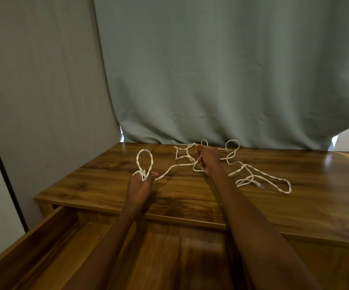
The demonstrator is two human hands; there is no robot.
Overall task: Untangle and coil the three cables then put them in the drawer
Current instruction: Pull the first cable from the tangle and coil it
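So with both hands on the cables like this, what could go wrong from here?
1. The left hand holds a small loop; pulling the strand toward the right hand may tighten the tangle.
2. The loose cable on the table may get dragged along.
3. No cable is in the open drawer yet.

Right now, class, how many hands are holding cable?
2. The left hand pinches a small loop near the table's left edge; the right hand grips the tangle at the back, by the curtain.
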